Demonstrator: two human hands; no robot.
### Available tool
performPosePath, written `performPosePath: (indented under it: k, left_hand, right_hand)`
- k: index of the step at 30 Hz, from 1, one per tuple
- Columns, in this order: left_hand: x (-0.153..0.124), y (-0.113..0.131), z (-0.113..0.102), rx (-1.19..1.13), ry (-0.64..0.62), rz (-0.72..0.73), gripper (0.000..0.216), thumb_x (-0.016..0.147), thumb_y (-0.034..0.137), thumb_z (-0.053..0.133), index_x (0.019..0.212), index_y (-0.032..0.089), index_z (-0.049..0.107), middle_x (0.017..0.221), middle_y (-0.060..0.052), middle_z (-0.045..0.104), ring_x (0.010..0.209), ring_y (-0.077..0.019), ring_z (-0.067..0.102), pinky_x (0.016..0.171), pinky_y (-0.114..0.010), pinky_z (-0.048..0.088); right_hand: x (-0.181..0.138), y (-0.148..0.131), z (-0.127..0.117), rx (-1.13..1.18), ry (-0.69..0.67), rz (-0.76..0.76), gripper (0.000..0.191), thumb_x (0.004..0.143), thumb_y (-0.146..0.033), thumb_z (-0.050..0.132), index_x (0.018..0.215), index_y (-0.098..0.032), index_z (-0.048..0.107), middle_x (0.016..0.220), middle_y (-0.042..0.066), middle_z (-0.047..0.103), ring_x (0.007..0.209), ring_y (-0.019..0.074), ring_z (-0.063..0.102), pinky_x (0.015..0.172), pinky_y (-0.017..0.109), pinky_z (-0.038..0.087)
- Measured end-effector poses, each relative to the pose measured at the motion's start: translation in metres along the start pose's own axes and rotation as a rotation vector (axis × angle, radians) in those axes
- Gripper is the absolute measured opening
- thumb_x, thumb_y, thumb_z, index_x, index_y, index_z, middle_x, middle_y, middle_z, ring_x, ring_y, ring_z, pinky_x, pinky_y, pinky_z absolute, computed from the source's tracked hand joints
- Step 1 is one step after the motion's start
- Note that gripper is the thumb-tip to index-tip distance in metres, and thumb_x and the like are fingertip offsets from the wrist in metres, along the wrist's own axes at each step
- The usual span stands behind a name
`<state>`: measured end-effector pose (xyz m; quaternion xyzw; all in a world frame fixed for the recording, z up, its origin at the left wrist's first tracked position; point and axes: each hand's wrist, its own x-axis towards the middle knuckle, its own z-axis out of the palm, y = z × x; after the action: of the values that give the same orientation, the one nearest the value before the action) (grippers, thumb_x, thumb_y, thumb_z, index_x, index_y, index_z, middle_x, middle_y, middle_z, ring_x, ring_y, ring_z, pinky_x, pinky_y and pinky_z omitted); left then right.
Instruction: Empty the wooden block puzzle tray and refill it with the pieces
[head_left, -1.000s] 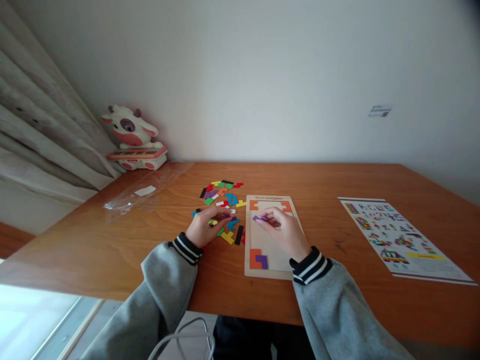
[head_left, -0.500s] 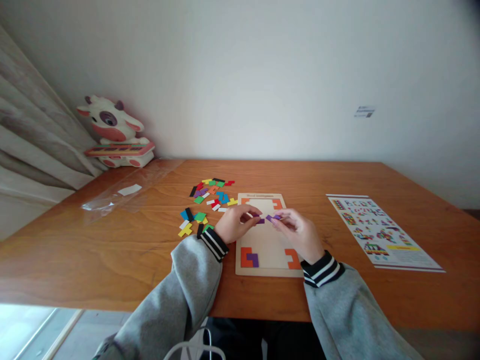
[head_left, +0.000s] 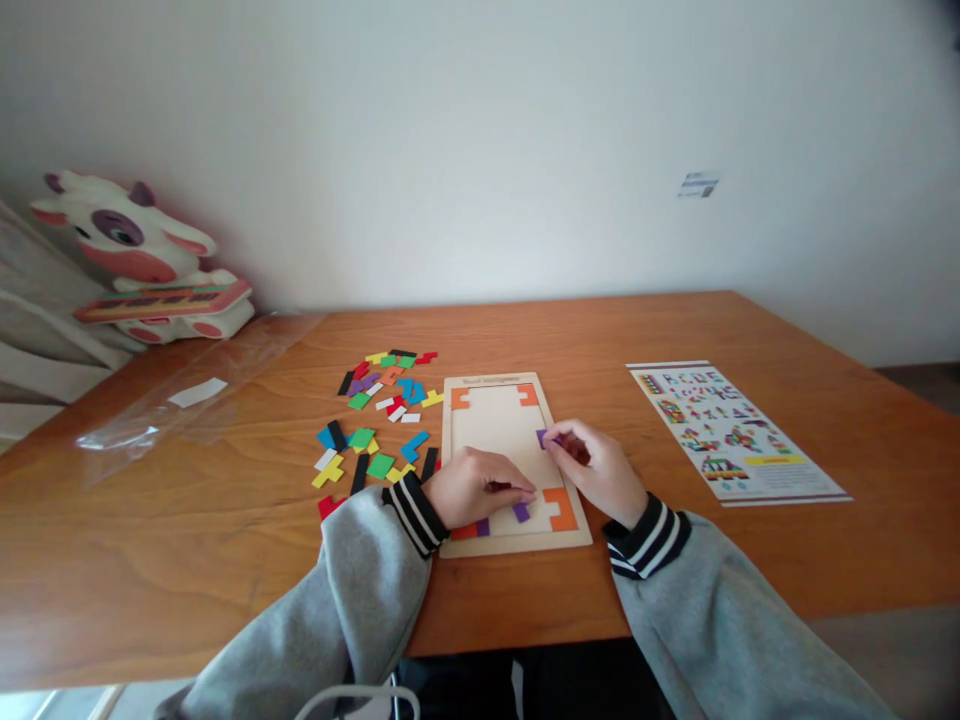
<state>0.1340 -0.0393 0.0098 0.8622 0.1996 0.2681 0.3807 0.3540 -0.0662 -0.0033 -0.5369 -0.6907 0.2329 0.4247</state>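
Note:
A pale wooden puzzle tray [head_left: 495, 425] lies on the table with orange corner pieces [head_left: 460, 397] set in it. My left hand [head_left: 480, 485] rests over the tray's near edge, fingers pressed down on a purple piece [head_left: 521, 512] beside an orange and purple pair. My right hand [head_left: 600, 470] sits at the tray's right edge and pinches another purple piece [head_left: 542, 437] between thumb and fingers. A scatter of loose coloured pieces [head_left: 379, 415] lies left of the tray.
A printed pattern sheet [head_left: 731, 430] lies to the right. A clear plastic bag [head_left: 172, 405] and a cow-shaped toy [head_left: 139, 255] sit at the far left by the wall. A white cable [head_left: 352, 700] hangs below the table edge.
Both hands came down from the tray's middle. The left hand moved a purple piece to the near edge, the right carried its purple piece to the right side. The view shifted right.

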Motion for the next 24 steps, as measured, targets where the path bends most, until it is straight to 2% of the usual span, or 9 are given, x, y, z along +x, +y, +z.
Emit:
performPosePath:
  k: [4, 8, 11, 14, 19, 22, 24]
  left_hand:
    - [0.0, 0.006, -0.001, 0.085, -0.001, 0.118, 0.019, 0.094, 0.027, 0.061, 0.1, 0.016, 0.075, 0.104, -0.012, 0.074, 0.093, -0.017, 0.071, 0.086, -0.025, 0.057]
    - [-0.003, 0.012, -0.008, 0.232, -0.054, 0.276, 0.016, 0.094, 0.024, 0.06, 0.096, 0.017, 0.074, 0.092, -0.009, 0.076, 0.084, -0.0162, 0.071, 0.08, -0.026, 0.057]
    - [-0.006, 0.013, -0.011, 0.286, -0.109, 0.361, 0.016, 0.093, 0.022, 0.059, 0.093, 0.016, 0.074, 0.091, -0.009, 0.077, 0.079, -0.0172, 0.069, 0.075, -0.029, 0.057]
    - [-0.008, 0.014, -0.01, 0.328, -0.158, 0.367, 0.02, 0.09, 0.021, 0.056, 0.1, 0.015, 0.073, 0.102, -0.011, 0.076, 0.083, -0.0194, 0.067, 0.076, -0.032, 0.057]
    - [-0.009, 0.018, -0.008, 0.451, -0.233, 0.366, 0.034, 0.088, 0.032, 0.058, 0.115, 0.015, 0.07, 0.121, -0.014, 0.067, 0.1, -0.0259, 0.06, 0.09, -0.041, 0.053]
    - [-0.01, 0.02, -0.007, 0.494, -0.241, 0.357, 0.037, 0.088, 0.036, 0.058, 0.118, 0.015, 0.069, 0.12, -0.015, 0.065, 0.104, -0.0273, 0.058, 0.092, -0.043, 0.052]
    - [-0.01, 0.019, -0.006, 0.505, -0.242, 0.358, 0.034, 0.091, 0.032, 0.056, 0.117, 0.014, 0.068, 0.113, -0.015, 0.067, 0.099, -0.0252, 0.059, 0.089, -0.04, 0.054]
  right_hand:
    - [0.001, 0.0, -0.001, -0.032, -0.086, -0.086, 0.016, 0.093, -0.025, 0.053, 0.093, -0.02, 0.069, 0.091, 0.005, 0.069, 0.077, 0.0156, 0.065, 0.066, 0.027, 0.051]
    - [-0.001, 0.007, -0.007, -0.017, -0.144, -0.16, 0.02, 0.095, -0.021, 0.05, 0.1, -0.021, 0.07, 0.101, 0.007, 0.068, 0.087, 0.0168, 0.066, 0.072, 0.029, 0.053]
    - [-0.005, 0.011, -0.014, -0.05, -0.199, -0.261, 0.02, 0.093, -0.024, 0.057, 0.109, -0.02, 0.067, 0.108, 0.01, 0.066, 0.1, 0.0204, 0.064, 0.086, 0.035, 0.054]
    - [-0.008, 0.011, -0.02, -0.131, -0.282, -0.328, 0.028, 0.09, -0.027, 0.063, 0.117, -0.02, 0.063, 0.116, 0.011, 0.064, 0.11, 0.024, 0.061, 0.098, 0.042, 0.05]
    - [-0.01, 0.011, -0.022, -0.196, -0.318, -0.347, 0.035, 0.09, -0.028, 0.063, 0.124, -0.02, 0.059, 0.12, 0.012, 0.061, 0.113, 0.026, 0.058, 0.1, 0.045, 0.049]
    - [-0.01, 0.011, -0.021, -0.206, -0.322, -0.352, 0.036, 0.091, -0.028, 0.062, 0.125, -0.02, 0.058, 0.121, 0.012, 0.06, 0.114, 0.0263, 0.057, 0.101, 0.046, 0.049]
    - [-0.01, 0.011, -0.021, -0.208, -0.324, -0.353, 0.036, 0.091, -0.028, 0.062, 0.125, -0.021, 0.058, 0.121, 0.012, 0.06, 0.114, 0.0264, 0.057, 0.101, 0.046, 0.049]
